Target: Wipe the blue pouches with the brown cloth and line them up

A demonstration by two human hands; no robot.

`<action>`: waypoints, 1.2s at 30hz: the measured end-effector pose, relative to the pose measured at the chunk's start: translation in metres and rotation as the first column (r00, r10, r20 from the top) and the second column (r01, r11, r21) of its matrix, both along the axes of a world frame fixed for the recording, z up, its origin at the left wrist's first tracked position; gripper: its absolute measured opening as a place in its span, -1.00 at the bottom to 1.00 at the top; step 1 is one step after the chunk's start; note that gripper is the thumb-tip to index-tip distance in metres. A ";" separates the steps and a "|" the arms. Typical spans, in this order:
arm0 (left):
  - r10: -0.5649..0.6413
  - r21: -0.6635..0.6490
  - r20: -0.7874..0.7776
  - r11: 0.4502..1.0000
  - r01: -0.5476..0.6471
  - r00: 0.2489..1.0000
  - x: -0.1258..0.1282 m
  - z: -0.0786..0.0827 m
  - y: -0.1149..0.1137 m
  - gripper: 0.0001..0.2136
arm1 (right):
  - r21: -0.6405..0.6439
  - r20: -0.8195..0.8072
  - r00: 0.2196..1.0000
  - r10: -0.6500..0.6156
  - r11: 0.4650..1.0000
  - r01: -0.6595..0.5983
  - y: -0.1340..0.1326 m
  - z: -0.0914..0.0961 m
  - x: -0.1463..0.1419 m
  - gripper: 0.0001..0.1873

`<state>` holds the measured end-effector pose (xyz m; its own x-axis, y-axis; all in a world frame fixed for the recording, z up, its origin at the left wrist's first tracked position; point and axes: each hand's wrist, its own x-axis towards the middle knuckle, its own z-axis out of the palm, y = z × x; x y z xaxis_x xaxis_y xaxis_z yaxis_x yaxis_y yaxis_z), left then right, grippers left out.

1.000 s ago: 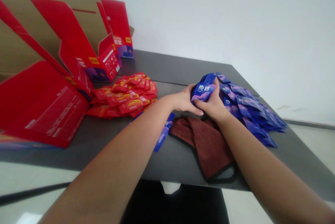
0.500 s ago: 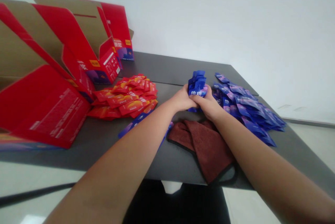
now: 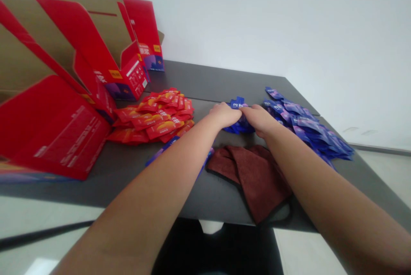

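Observation:
Between my two hands is a bunch of blue sachets (image 3: 239, 127) with white lettering, low over the grey table. My left hand (image 3: 225, 115) is closed on its left side, and my right hand (image 3: 257, 119) grips the right side, thumbs close together on top. Most fingertips are hidden behind the hands and sachets. Just right of my right hand lies a spread heap of blue-purple sachets (image 3: 308, 125). A folded brown cloth (image 3: 257, 180) lies nearer me. More blue sachets (image 3: 163, 150) lie partly hidden under my left forearm.
A heap of red-orange sachets (image 3: 160, 116) lies left of centre on the grey table (image 3: 205, 76). Open red cardboard boxes (image 3: 61, 138) with raised flaps stand along the left side. Behind the table rises a white wall (image 3: 257, 18).
Both hands have lowered the bunch of blue sachets toward the table. It stood upright before and now lies flatter, with the hands turned over its top.

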<state>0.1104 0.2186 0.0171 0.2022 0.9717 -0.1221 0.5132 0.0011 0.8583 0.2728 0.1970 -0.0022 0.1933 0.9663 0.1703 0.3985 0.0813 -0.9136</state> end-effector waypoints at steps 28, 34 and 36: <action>0.042 0.238 -0.809 0.935 0.263 0.586 -0.106 0.018 -0.237 -0.51 | -0.136 0.834 0.457 0.310 0.917 -0.375 -0.204 0.024 -0.033 -0.49; 0.061 0.264 -0.799 0.929 0.259 0.598 -0.112 0.012 -0.232 -0.57 | -0.049 0.827 0.501 0.255 0.921 -0.387 -0.196 0.018 -0.024 -0.66; 0.068 0.265 -0.796 0.932 0.246 0.601 -0.112 0.011 -0.230 -0.59 | -0.024 0.812 0.534 0.238 0.926 -0.376 -0.198 0.017 -0.021 -0.65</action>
